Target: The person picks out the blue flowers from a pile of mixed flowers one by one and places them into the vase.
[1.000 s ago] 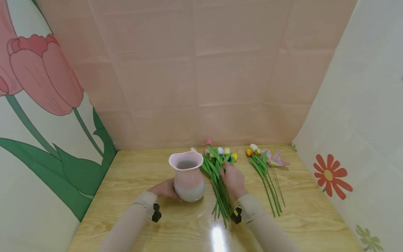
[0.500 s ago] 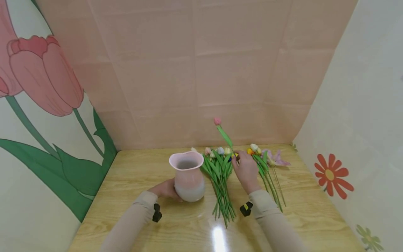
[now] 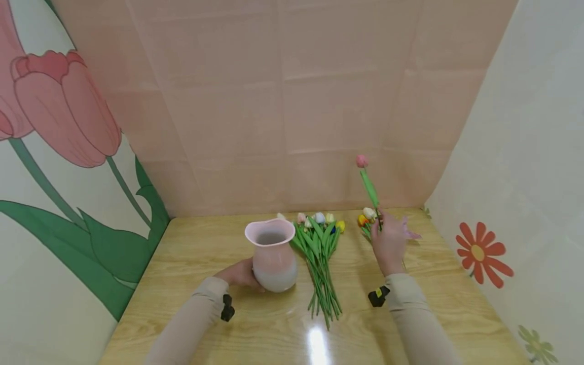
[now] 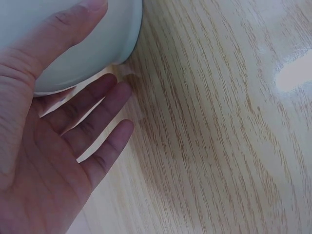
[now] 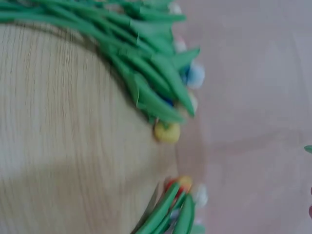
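Note:
The pink and white vase [image 3: 274, 263] stands upright on the table, and my left hand [image 3: 242, 275] holds its lower left side. In the left wrist view, the thumb of my left hand [image 4: 53, 126] lies on the vase [image 4: 92, 53], with the other fingers spread at its base. Raised at the right, my right hand [image 3: 389, 243] pinches the stem of a pink tulip [image 3: 362, 161], its bloom up. A bunch of tulips [image 3: 321, 263] lies right of the vase. The right wrist view does not show my right hand.
Behind my right hand lie a few more flowers, with white and orange blooms [image 3: 368, 213] and a purple one [image 3: 410, 234], partly covered by the hand. A pink cloth [image 3: 283, 126] hangs at the table's back edge, with printed panels on both sides.
My right hand has lifted the pink tulip out of the bunch and carried it to the right, over the smaller group of flowers. My left hand and the vase have stayed in place.

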Motion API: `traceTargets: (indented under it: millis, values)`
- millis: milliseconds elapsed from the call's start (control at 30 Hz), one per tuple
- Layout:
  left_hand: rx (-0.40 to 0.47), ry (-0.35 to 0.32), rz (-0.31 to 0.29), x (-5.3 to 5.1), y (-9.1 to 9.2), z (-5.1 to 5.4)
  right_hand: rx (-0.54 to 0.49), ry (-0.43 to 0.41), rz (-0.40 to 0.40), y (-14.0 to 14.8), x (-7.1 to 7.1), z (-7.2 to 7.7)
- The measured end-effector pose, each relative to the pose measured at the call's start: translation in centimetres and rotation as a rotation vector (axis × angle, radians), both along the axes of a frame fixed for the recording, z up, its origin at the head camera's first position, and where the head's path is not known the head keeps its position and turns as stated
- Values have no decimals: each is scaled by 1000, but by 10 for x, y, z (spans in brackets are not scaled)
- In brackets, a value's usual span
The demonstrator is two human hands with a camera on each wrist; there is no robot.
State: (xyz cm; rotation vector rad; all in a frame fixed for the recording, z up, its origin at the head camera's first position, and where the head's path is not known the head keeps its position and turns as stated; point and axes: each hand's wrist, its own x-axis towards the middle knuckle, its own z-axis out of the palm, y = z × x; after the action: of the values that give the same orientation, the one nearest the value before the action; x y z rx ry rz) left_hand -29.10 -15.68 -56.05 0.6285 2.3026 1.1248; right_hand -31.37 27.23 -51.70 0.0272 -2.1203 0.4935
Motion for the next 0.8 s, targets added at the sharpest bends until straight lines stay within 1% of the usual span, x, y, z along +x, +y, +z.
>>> traceTargets:
  millis: [100, 167, 233, 367, 433, 533, 600, 667, 800]
  values:
    - [-1, 14, -9, 0, 0, -1, 8, 24, -32, 15, -2, -8]
    - [0, 11, -8, 0, 0, -2, 17, 19, -31, 24, -2, -15]
    - [1, 7, -4, 0, 0, -2, 22, 0, -20, 31, -2, -23]
    - [2, 4, 4, -1, -1, -3, 27, -73, -43, 44, 4, -43]
    - [6, 6, 1, -1, -1, -3, 28, -91, -53, 50, 6, -52]
    - [14, 2, -4, 0, 0, -1, 49, -104, -59, 56, 8, -61]
    - [18, -3, -2, 0, 0, 1, 61, -135, -66, 60, 10, -67]
    - [19, -9, 2, 1, 1, 2, 68, -204, -74, 62, 11, -72]
    - [18, -13, 9, 2, 1, 2, 70, -414, -98, 68, 14, -85]
